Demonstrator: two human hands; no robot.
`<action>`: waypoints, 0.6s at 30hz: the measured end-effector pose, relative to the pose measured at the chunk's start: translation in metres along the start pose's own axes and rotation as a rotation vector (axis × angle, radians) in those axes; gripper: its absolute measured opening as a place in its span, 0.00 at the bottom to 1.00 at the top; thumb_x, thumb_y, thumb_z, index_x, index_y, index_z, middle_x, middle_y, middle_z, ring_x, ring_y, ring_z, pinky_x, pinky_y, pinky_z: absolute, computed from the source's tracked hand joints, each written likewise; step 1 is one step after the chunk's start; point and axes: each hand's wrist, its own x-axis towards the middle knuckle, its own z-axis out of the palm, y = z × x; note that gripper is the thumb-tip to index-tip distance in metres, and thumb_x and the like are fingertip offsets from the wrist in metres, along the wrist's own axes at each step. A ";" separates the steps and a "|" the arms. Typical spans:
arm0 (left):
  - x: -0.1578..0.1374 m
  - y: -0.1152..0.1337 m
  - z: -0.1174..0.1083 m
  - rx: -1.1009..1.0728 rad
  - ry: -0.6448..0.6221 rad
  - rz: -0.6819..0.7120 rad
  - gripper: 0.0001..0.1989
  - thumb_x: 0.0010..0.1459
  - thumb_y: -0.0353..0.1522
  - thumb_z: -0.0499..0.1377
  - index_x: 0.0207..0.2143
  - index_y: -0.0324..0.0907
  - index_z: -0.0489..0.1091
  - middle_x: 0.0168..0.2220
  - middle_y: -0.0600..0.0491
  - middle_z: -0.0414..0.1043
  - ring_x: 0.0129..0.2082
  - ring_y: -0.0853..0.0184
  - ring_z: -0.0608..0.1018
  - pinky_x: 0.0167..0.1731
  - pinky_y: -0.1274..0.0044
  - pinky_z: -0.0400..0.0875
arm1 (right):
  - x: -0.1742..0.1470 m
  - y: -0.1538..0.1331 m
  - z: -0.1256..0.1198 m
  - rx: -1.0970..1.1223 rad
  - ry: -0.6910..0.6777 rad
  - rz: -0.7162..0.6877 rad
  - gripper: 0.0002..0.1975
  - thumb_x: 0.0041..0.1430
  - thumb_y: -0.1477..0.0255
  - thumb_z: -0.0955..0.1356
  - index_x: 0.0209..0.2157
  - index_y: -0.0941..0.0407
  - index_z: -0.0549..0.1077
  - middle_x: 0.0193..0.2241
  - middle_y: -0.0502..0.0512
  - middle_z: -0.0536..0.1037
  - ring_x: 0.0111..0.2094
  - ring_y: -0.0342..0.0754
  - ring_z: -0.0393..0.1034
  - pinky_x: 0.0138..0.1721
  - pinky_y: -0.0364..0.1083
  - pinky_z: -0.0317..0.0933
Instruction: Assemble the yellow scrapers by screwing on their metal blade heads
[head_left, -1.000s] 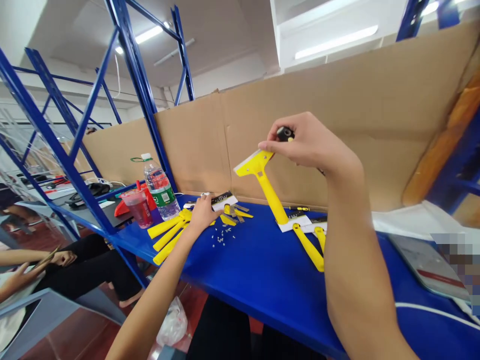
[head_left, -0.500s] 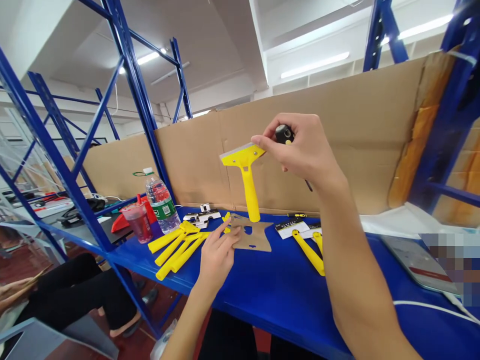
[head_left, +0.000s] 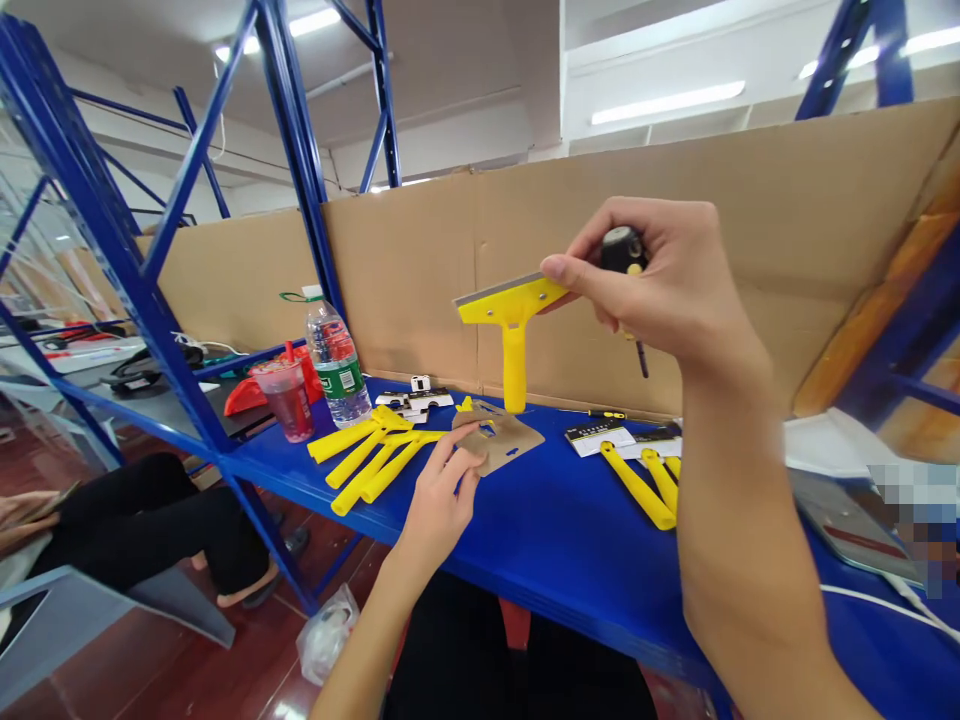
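My right hand (head_left: 664,285) is raised, pinching a yellow scraper (head_left: 514,355) at one end of its wide head, with the handle hanging down. A short black-and-yellow screwdriver (head_left: 622,250) is tucked in the same hand, its thin shaft pointing down. Low over the table, my left hand (head_left: 442,490) has its fingers closed on the edge of a brown backing card (head_left: 521,440) with cut-outs. Left of that hand lie several yellow scraper handles (head_left: 375,465). More yellow handles (head_left: 637,485) rest on printed cards (head_left: 596,438) at the right, partly hidden by my right forearm.
A water bottle (head_left: 334,365) and a red drink cup (head_left: 289,400) stand at the left of the blue table (head_left: 517,540). Behind it rises a cardboard wall (head_left: 405,270). A tablet-like device (head_left: 847,520) with a white cable lies right. Another person's legs (head_left: 150,510) show left.
The view has shifted, so the table looks slightly higher. The scraper's handle hangs straighter, and the brown card has turned in my left hand. Both hands keep their holds.
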 end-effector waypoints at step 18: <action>-0.003 -0.007 0.007 -0.535 0.005 -0.240 0.03 0.69 0.33 0.68 0.41 0.44 0.81 0.72 0.36 0.69 0.73 0.44 0.71 0.66 0.54 0.73 | -0.001 -0.002 0.008 -0.039 -0.064 -0.005 0.20 0.59 0.51 0.81 0.30 0.50 0.76 0.23 0.50 0.74 0.24 0.46 0.68 0.20 0.47 0.58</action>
